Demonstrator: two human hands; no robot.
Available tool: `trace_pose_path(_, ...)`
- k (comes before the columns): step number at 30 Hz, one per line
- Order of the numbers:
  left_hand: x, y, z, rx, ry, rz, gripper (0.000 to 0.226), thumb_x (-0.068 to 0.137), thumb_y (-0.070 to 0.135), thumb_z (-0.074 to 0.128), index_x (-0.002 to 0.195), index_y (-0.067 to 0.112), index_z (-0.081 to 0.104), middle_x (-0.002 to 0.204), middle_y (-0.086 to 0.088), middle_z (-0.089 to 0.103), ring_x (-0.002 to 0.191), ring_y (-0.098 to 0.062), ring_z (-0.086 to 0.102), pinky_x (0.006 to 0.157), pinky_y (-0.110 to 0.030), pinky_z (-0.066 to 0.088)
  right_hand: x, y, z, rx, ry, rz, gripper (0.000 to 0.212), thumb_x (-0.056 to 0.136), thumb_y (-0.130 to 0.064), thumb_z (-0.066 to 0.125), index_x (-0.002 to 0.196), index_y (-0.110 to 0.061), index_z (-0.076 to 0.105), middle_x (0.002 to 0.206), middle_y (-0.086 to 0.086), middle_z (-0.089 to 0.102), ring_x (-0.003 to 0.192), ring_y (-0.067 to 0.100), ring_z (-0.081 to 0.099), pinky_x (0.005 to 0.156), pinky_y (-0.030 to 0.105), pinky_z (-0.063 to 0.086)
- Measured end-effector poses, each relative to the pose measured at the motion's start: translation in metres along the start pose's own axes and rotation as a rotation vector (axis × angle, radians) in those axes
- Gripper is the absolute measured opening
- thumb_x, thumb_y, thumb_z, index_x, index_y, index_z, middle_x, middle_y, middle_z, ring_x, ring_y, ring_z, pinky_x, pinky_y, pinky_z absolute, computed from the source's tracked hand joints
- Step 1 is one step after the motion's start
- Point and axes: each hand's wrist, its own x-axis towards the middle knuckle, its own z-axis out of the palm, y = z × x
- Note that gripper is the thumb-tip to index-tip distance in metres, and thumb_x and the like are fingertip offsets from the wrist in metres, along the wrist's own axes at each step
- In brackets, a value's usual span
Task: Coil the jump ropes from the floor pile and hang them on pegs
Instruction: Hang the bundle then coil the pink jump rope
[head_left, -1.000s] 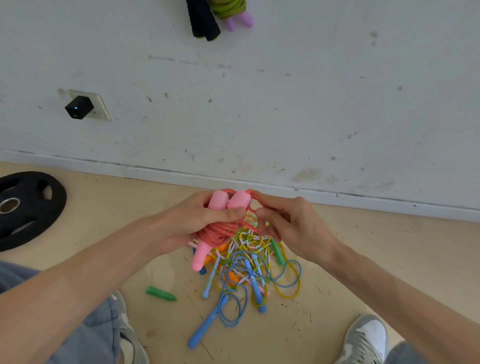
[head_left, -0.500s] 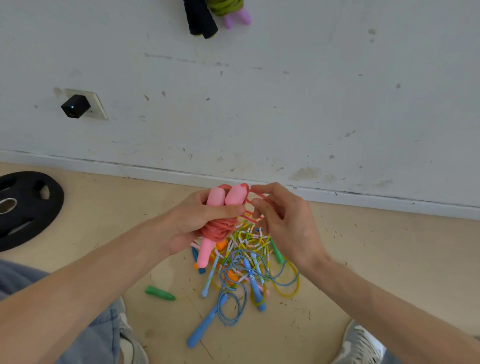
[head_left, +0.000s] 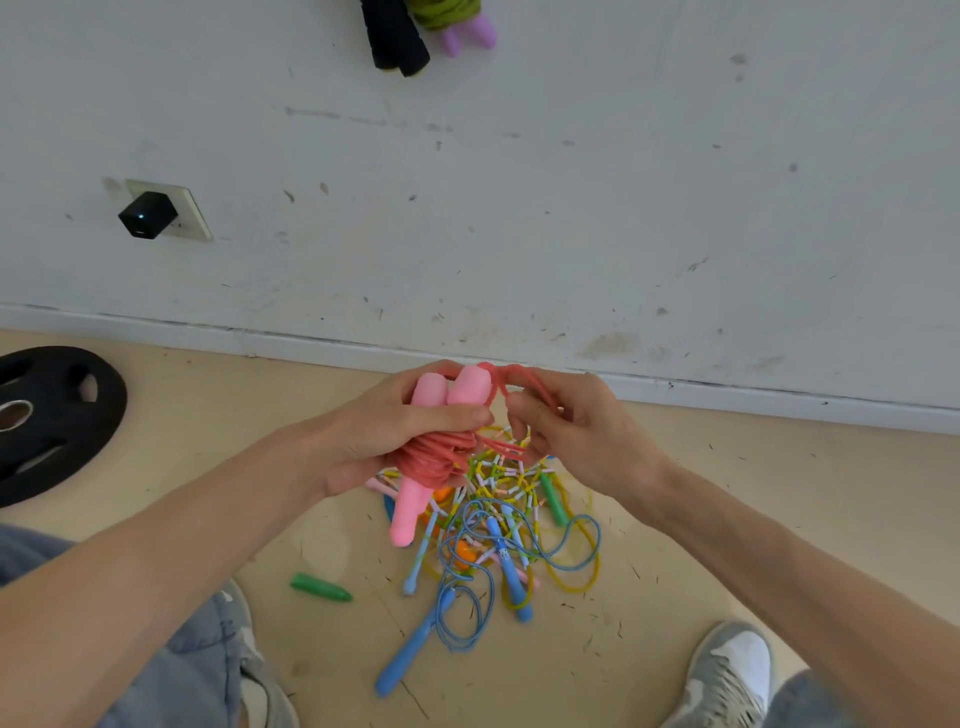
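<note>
Two rounded pink jump-rope handles (head_left: 470, 387) and bunched thin coral cord (head_left: 436, 457) sit clasped in left hand (head_left: 374, 431); right hand (head_left: 582, 436) fingers pinch a loop.

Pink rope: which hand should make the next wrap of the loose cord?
Right, likely. The right hand pinches the loose pink cord beside the pink handles, free to lead it round. The left hand is busy gripping handles and coil.
</note>
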Motion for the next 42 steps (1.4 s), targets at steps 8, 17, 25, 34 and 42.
trace_pose_path(8, 0.000, -0.004, 0.008, 0.161, 0.126, 0.069, 0.035, 0.083, 0.029, 0.086, 0.115, 0.029, 0.072, 0.111, -0.006, 0.078, 0.101, -0.031, 0.075, 0.085, -0.053, 0.063, -0.003, -0.004, 0.003, 0.100, 0.078, 0.123, 0.013, 0.100, -0.020, 0.068, 0.098, -0.007, 0.071, 0.059, -0.004, 0.052, 0.056, 0.017, 0.042, 0.057, 0.038, 0.040)
trace_pose_path(17, 0.001, -0.002, 0.015, -0.076, 0.110, 0.087, 0.043, 0.080, 0.040, 0.088, 0.115, 0.021, 0.074, 0.104, -0.011, 0.074, 0.091, -0.031, 0.071, 0.085, -0.056, 0.061, 0.003, -0.021, -0.010, 0.306, 0.013, 0.183, 0.030, 0.106, -0.021, 0.060, 0.078, -0.021, 0.071, 0.067, -0.002, 0.037, 0.053, 0.011, 0.024, 0.049, 0.022, 0.030)
trace_pose_path(25, 0.004, 0.002, 0.016, -0.222, 0.032, 0.023, 0.036, 0.082, 0.025, 0.087, 0.109, 0.012, 0.067, 0.077, -0.010, 0.062, 0.067, -0.025, 0.060, 0.068, -0.037, 0.057, 0.009, -0.026, -0.020, 0.427, -0.171, 0.306, 0.013, 0.106, -0.021, 0.057, 0.107, -0.010, 0.064, 0.068, -0.005, 0.027, 0.053, 0.011, 0.019, 0.045, 0.020, 0.027)
trace_pose_path(34, 0.005, -0.007, 0.017, -0.072, 0.329, 0.073, 0.033, 0.080, 0.019, 0.089, 0.109, 0.016, 0.074, 0.080, -0.014, 0.073, 0.064, -0.025, 0.069, 0.062, -0.034, 0.059, 0.016, -0.019, -0.016, 0.487, 0.022, 0.270, 0.045, 0.097, -0.031, 0.055, 0.127, 0.002, 0.062, 0.073, 0.000, 0.045, 0.058, 0.015, 0.036, 0.063, 0.030, 0.048)
trace_pose_path(42, 0.009, -0.011, 0.015, 0.049, 0.437, 0.125, 0.025, 0.081, 0.019, 0.088, 0.102, 0.020, 0.073, 0.079, -0.018, 0.074, 0.061, -0.026, 0.067, 0.060, -0.039, 0.062, 0.002, -0.009, 0.000, 0.038, 0.082, 0.090, 0.034, 0.111, -0.013, 0.045, 0.137, -0.020, 0.065, 0.073, -0.011, 0.064, 0.071, 0.008, 0.057, 0.079, 0.025, 0.050)
